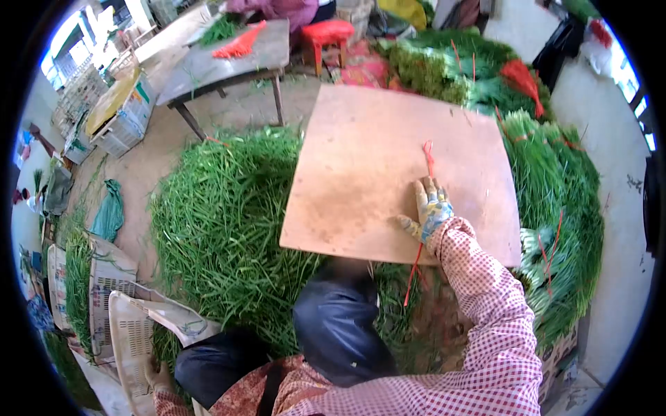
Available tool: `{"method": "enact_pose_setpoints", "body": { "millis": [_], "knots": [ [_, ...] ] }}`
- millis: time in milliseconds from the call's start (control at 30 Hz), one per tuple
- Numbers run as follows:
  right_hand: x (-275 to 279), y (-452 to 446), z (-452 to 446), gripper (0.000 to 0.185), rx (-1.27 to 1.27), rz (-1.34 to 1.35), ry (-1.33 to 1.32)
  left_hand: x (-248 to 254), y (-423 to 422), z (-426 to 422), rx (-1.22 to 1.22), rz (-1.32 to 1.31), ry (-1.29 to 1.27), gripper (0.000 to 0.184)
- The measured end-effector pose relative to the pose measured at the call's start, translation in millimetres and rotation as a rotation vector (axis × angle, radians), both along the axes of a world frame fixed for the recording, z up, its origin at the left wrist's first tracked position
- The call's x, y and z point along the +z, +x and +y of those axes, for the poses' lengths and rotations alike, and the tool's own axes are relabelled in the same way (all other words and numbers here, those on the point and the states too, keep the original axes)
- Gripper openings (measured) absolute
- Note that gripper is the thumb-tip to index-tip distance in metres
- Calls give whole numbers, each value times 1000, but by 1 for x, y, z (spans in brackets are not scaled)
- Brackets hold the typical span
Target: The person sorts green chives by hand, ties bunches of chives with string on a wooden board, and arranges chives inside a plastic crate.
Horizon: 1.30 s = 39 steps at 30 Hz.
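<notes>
My right hand (431, 213), in a patterned glove with bare-looking fingertips, lies flat on a brown wooden board (361, 149), fingers stretched out and thumb apart. A thin red tie string (429, 161) runs beneath it; its lower end hangs over the board's near edge. At the lower left, my left hand (159, 376) is low beside a cream plastic crate (130, 347). Its fingers are blurred and partly hidden, so its grip does not show. Loose long green leafy stalks (222, 215) are heaped left of the board, by my dark-covered knees (340, 319).
Tied green bundles (555, 180) are stacked along the right, more (444, 66) behind. A low table (229, 59) with greens and red ties stands at the back left, near a red stool (328, 33) and a person (284, 8). Crates (121, 128) line the left.
</notes>
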State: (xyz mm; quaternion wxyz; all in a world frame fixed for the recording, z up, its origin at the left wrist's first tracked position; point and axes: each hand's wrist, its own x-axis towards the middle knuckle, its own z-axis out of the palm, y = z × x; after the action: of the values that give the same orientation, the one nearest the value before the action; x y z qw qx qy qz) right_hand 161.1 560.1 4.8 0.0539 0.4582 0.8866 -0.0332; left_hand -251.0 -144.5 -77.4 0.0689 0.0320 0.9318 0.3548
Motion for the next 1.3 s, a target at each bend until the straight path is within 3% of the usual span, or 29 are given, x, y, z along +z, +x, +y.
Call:
{"method": "enact_pose_setpoints", "body": {
  "millis": [67,133,200,267,333,433,467,533,567,600,667,733,800,867,1000,1100,1133,1167,1200,1233,1267,1300],
  "knots": [
    [8,-16,17,101,18,-80,-48,-12,12,-2,32,-48,-19,63],
    [24,-30,40,101,55,-147,-43,-15,35,7,27,8,-271,71],
    [54,-47,47,97,-31,-256,-292,15,61,32,29,-39,-199,75],
    [87,-61,19,87,1,-100,-23,22,82,19,-226,183,-325,82],
    [92,-78,-4,81,113,99,155,7,95,-17,-229,216,-336,90],
    [102,-123,-77,73,371,261,157,11,132,-39,-153,286,-417,102],
    [106,-141,-109,69,437,281,28,16,145,-43,-115,256,-494,104],
    [109,-176,-178,67,638,355,-171,29,166,-46,-13,-24,-517,103],
    [94,-201,-198,65,764,335,-287,20,180,-58,-24,-50,-621,93],
    [107,-218,-238,63,870,221,-308,41,192,-49,12,-307,-578,79],
    [107,-236,-290,61,1046,56,-448,17,219,-61,36,115,-477,59],
    [88,-268,-334,60,1257,-36,-501,9,224,-52,137,140,-514,53],
    [74,-286,-369,57,1178,-131,-748,15,218,-43,187,-12,-541,59],
    [53,-315,-392,50,1135,-175,-951,7,217,-47,166,36,-563,59],
    [27,-345,-434,41,1208,-213,-825,-7,227,-54,99,182,-645,68],
    [-6,-373,-433,34,1322,-323,-747,4,224,-60,28,85,-593,73],
    [-32,-388,-421,30,1482,-186,-635,10,223,-61,6,105,-557,75],
    [-53,-403,-411,26,1635,-46,-517,35,214,-59,-23,-73,-464,70],
    [-68,-420,-404,25,1826,283,-442,54,198,-60,-55,-252,-372,66],
    [-75,-433,-404,25,1871,413,-406,45,186,-70,-73,-297,-248,63],
    [-77,-440,-404,25,1902,542,-367,42,172,-78,-1,-485,50,59],
    [-82,-442,-407,26,1941,635,-321,40,153,-77,37,-525,66,56]
  ]
}}
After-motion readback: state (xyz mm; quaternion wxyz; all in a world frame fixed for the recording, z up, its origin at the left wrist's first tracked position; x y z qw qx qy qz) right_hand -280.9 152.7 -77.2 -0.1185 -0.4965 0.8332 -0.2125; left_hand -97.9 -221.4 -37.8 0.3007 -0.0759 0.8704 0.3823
